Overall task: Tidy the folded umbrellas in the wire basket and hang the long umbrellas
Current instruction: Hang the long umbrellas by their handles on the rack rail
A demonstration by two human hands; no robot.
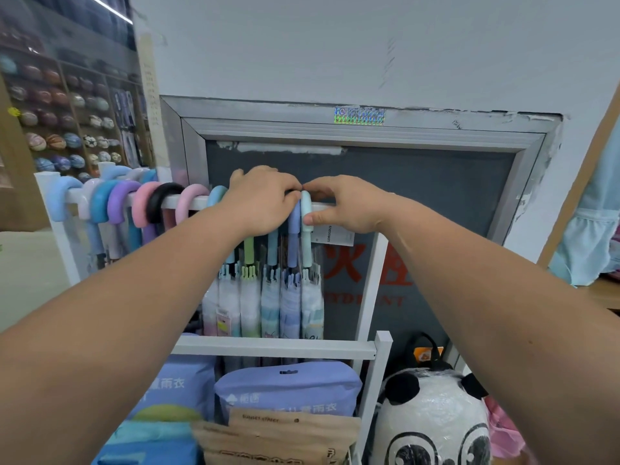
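Note:
Several long umbrellas hang by curved pastel handles from a white rail (188, 202). My right hand (345, 204) pinches the pale mint crook handle (306, 209) of the rightmost umbrella, thumb below and fingers on top of the hook at the rail. My left hand (265, 199) lies over the neighbouring handles, gripping the periwinkle handle (294, 226) right beside the mint one. Their folded clear canopies (268, 303) hang straight down below. More handles in blue, purple, pink and black (164, 199) sit along the rail to the left. No wire basket is in view.
The white rack's lower crossbar (275, 349) runs below the canopies, with raincoat packets (288, 387) and brown paper packs (278, 437) under it. A panda-shaped ball (432, 417) sits at lower right. A grey hydrant cabinet door (436, 196) is behind the rack. Shelves of balls (63, 129) stand at far left.

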